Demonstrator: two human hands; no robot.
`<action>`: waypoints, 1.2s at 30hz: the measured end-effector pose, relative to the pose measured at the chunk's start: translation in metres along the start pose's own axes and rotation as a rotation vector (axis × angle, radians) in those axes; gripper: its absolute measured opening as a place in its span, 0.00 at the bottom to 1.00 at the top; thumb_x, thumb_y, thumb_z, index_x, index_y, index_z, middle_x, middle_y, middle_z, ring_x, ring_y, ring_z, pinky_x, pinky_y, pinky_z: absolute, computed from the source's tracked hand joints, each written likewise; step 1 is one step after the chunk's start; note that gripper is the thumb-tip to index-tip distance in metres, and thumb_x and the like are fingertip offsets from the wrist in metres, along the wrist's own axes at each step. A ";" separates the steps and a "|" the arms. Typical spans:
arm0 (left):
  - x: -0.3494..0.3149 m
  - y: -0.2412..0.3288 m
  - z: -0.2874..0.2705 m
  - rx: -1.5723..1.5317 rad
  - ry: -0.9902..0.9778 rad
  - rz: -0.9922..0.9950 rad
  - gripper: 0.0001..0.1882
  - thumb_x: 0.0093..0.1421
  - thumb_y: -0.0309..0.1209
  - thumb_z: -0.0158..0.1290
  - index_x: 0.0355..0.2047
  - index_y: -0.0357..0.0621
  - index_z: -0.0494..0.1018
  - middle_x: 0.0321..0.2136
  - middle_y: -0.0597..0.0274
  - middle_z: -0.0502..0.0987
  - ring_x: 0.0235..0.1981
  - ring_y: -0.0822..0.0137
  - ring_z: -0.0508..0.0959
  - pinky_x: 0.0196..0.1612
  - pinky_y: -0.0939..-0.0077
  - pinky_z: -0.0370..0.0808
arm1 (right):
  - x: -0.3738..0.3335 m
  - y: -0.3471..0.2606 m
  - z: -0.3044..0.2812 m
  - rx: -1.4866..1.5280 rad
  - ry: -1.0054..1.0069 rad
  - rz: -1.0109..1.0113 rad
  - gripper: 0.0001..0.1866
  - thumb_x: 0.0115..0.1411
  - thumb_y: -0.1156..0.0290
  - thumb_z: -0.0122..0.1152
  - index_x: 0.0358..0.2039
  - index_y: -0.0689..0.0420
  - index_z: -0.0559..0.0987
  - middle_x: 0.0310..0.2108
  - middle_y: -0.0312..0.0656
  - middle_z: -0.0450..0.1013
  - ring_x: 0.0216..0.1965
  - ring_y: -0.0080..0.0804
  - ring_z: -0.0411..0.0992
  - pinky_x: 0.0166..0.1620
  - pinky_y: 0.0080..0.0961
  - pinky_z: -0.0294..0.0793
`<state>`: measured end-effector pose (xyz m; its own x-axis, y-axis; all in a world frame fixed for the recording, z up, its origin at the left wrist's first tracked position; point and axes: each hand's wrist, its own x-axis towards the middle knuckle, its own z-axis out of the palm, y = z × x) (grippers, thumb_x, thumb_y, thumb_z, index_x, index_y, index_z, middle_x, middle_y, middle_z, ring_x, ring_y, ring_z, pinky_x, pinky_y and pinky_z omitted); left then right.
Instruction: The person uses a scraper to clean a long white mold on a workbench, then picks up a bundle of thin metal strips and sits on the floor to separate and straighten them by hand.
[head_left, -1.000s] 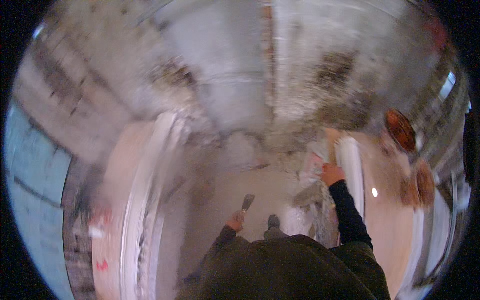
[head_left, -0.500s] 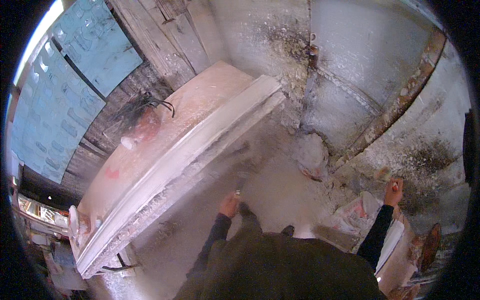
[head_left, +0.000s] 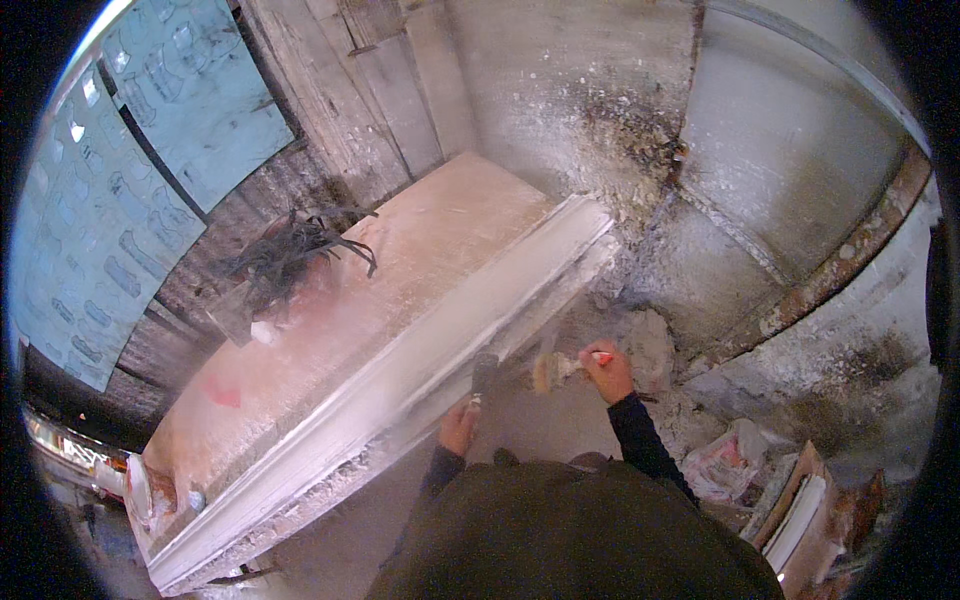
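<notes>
Brush [head_left: 562, 368] in right grip [head_left: 610, 374]; whitish plastic bag [head_left: 728, 464], contents unclear

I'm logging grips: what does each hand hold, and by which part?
The left hand holds a dark-bladed tool by its handle; the right hand holds a brush by its handle.

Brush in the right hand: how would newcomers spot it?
Find the long white moulding running diagonally. Below its upper end, the right hand holds the brush. Tan bristles set it apart from the dark-bladed tool in the left hand.
</notes>
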<state>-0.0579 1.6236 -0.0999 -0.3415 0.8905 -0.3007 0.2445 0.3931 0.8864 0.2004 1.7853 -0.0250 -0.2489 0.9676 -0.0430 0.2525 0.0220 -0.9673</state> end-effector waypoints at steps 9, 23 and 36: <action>-0.015 -0.029 -0.034 -0.553 0.250 -0.072 0.19 0.56 0.41 0.43 0.43 0.43 0.65 0.23 0.61 0.70 0.22 0.67 0.71 0.26 0.71 0.69 | 0.097 -0.011 0.054 0.161 0.028 -0.237 0.07 0.51 0.73 0.55 0.31 0.61 0.73 0.27 0.37 0.71 0.26 0.23 0.70 0.27 0.17 0.71; 0.040 0.003 0.014 0.320 0.583 0.208 0.13 0.42 0.29 0.52 0.32 0.45 0.69 0.37 0.48 0.70 0.35 0.50 0.70 0.40 0.63 0.68 | 0.244 0.001 -0.095 -0.321 0.070 -0.557 0.06 0.47 0.74 0.55 0.26 0.63 0.73 0.25 0.44 0.70 0.29 0.33 0.69 0.35 0.25 0.67; 0.162 0.095 0.085 0.157 0.056 0.206 0.20 0.55 0.41 0.41 0.43 0.41 0.65 0.24 0.60 0.71 0.25 0.67 0.71 0.30 0.73 0.68 | 0.193 0.055 -0.252 0.088 0.571 -0.209 0.05 0.52 0.73 0.49 0.29 0.59 0.71 0.25 0.35 0.70 0.26 0.24 0.70 0.25 0.17 0.70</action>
<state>-0.0129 1.8249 -0.0944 -0.3184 0.9432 -0.0953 0.4507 0.2390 0.8601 0.4020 2.0372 -0.0231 0.2619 0.9275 0.2668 0.1678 0.2285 -0.9590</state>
